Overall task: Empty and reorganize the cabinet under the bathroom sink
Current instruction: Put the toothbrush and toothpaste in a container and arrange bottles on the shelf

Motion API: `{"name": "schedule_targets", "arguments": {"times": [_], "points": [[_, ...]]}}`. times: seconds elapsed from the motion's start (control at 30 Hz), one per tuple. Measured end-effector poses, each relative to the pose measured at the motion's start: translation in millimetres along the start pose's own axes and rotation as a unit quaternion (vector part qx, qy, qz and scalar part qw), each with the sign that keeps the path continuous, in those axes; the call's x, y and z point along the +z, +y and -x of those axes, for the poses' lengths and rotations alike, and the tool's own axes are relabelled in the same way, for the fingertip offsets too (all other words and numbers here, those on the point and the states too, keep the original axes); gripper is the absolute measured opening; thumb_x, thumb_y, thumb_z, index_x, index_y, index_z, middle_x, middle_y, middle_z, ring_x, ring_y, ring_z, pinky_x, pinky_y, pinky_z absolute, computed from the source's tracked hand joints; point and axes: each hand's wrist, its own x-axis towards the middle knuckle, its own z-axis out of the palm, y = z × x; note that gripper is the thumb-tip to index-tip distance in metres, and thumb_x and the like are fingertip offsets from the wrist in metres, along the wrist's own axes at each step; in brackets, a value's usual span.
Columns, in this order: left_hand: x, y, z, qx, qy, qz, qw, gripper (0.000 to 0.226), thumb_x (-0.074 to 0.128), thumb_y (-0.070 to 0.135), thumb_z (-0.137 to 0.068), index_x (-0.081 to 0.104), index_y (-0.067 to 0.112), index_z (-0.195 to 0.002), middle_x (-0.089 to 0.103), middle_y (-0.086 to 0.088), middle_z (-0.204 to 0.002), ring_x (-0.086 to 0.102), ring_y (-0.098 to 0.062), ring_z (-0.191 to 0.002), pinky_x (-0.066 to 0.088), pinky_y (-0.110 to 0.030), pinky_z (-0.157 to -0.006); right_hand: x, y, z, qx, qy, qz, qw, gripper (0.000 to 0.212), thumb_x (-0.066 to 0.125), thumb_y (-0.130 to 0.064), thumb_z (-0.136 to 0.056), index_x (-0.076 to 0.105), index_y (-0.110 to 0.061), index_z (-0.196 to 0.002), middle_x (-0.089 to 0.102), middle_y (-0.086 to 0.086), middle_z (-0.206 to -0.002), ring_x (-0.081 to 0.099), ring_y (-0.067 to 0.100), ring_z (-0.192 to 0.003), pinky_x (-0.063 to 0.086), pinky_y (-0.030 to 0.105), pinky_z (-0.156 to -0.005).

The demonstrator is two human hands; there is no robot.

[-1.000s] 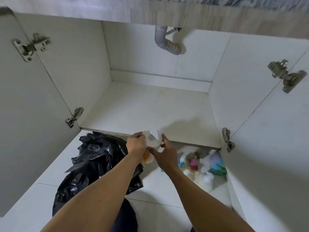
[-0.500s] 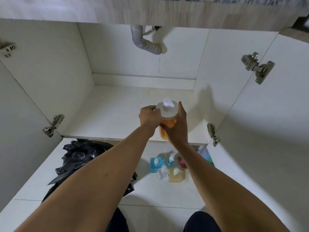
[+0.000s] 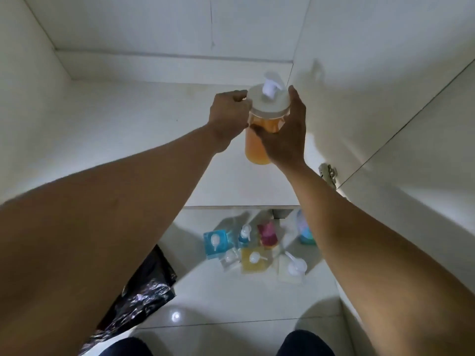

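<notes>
Black bin bag [image 3: 144, 286] lies on the tiled floor [image 3: 231, 304], in front of the cabinet floor [image 3: 128, 140] and left. A cluster of small pump bottles, blue [image 3: 215, 244], yellow [image 3: 253, 260] and pink [image 3: 268, 233] among them, stands on the tiles just in front of the cabinet floor's front edge. Both hands hold the orange pump bottle [image 3: 257, 147] upright over the right part of the cabinet floor. Left hand [image 3: 228, 116] is curled at its white lid [image 3: 268, 101], right hand [image 3: 285, 134] wrapped round the body. Can't tell if the base touches down. Cabinet floor looks otherwise bare back to the rear wall. Judged step: restocking, first bottle going in. Next: seat it flat near the right wall, let go without tipping it, then reach for the bottles on the tiles.
</notes>
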Motion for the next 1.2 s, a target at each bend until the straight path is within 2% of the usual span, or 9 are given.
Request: {"name": "schedule_targets", "arguments": {"times": [0.13,0.23,0.33,0.43,0.6,0.77,0.9,1.03,1.2], "points": [[8.5,-14.6,-34.8,0.046,0.007,-0.054,0.997,0.027,0.052,0.021,-0.093,0.077,0.031,-0.097,0.071,0.008,-0.088,0.062,-0.017,-0.081,0.058,-0.048,-0.089,16.1,18.9,-28.7,-0.009,0.02,0.013,1.0,0.096,0.086,-0.023,-0.07,0.032,-0.01,-0.149,0.039,0.003,-0.147,0.039,0.01,-0.134,0.024,-0.007,-0.093],[9.6,-30.7,-48.8,0.069,0.002,-0.108,0.992,0.038,0.047,0.026,-0.1,0.061,0.023,-0.135,0.065,0.005,-0.131,0.058,-0.019,-0.122,0.045,-0.034,-0.108,25.6,27.9,-46.2,0.003,0.034,0.017,0.999,0.095,0.084,-0.029,-0.07,0.033,-0.013,-0.149,0.039,-0.001,-0.145,0.041,0.006,-0.13,0.032,0.002,-0.097],[3.9,-65.9,-57.2,0.072,-0.004,-0.275,0.959,0.047,0.043,0.036,-0.103,0.046,0.023,-0.148,0.051,0.002,-0.148,0.044,-0.018,-0.137,0.031,-0.027,-0.112,31.8,33.1,-66.3,0.009,0.04,0.027,0.999,0.092,0.082,-0.031,-0.07,0.035,-0.014,-0.148,0.043,-0.003,-0.141,0.044,0.002,-0.118,0.033,-0.004,-0.085],[-8.2,-113.4,-63.5,0.023,-0.011,-0.463,0.886,0.054,0.04,0.051,-0.101,0.041,0.026,-0.149,0.039,-0.001,-0.155,0.034,-0.025,-0.142,0.028,-0.046,-0.116,37.2,39.9,-90.9,0.017,0.043,0.027,0.999,0.091,0.081,-0.03,-0.071,0.035,-0.015,-0.148,0.044,-0.003,-0.138,0.044,0.003,-0.117,0.032,-0.008,-0.078],[-13.6,-162.4,-67.7,0.072,0.031,-0.556,0.828,0.048,0.033,0.057,-0.097,0.046,0.033,-0.136,0.04,0.007,-0.147,0.028,-0.023,-0.137,0.02,-0.047,-0.113,48.5,47.0,-138.6,0.036,0.066,0.045,0.996,0.092,0.082,-0.029,-0.073,0.03,-0.02,-0.149,0.04,-0.006,-0.141,0.042,0.002,-0.118,0.031,0.005,-0.089],[-11.1,-172.7,-74.5,0.094,0.066,-0.558,0.822,0.047,0.033,0.057,-0.095,0.044,0.035,-0.134,0.041,0.007,-0.142,0.028,-0.022,-0.135,0.019,-0.049,-0.112,61.7,57.9,-166.2,0.032,0.116,0.063,0.991,0.084,0.078,-0.032,-0.077,0.031,-0.021,-0.147,0.039,-0.006,-0.143,0.041,0.002,-0.109,0.034,0.012,-0.089],[-9.6,-175.0,-75.2,0.095,0.073,-0.563,0.818,0.047,0.031,0.057,-0.095,0.043,0.035,-0.135,0.04,0.008,-0.142,0.027,-0.02,-0.135,0.019,-0.049,-0.112,72.0,63.8,-171.6,0.019,0.156,0.073,0.985,0.088,0.075,-0.025,-0.081,0.024,-0.018,-0.152,0.029,-0.001,-0.153,0.043,0.015,-0.131,0.038,0.018,-0.096],[-9.5,-175.1,-75.6,0.098,0.077,-0.565,0.815,0.048,0.03,0.057,-0.096,0.043,0.035,-0.136,0.039,0.007,-0.144,0.027,-0.021,-0.136,0.019,-0.049,-0.112,93.4,73.8,-160.4,0.01,0.232,0.107,0.967,0.084,0.065,-0.009,-0.084,0.021,-0.024,-0.154,0.028,-0.002,-0.151,0.04,0.02,-0.129,0.034,0.017,-0.073],[-9.4,-176.1,-75.2,0.102,0.079,-0.561,0.818,0.051,0.029,0.058,-0.096,0.041,0.035,-0.14,0.037,0.008,-0.148,0.024,-0.02,-0.138,0.017,-0.049,-0.113,109.2,87.7,-166.9,0.085,0.25,0.105,0.959,0.103,0.08,-0.014,-0.077,0.014,-0.031,-0.154,0.026,0.004,-0.152,0.029,0.028,-0.138,0.045,0.04,-0.094]]}}
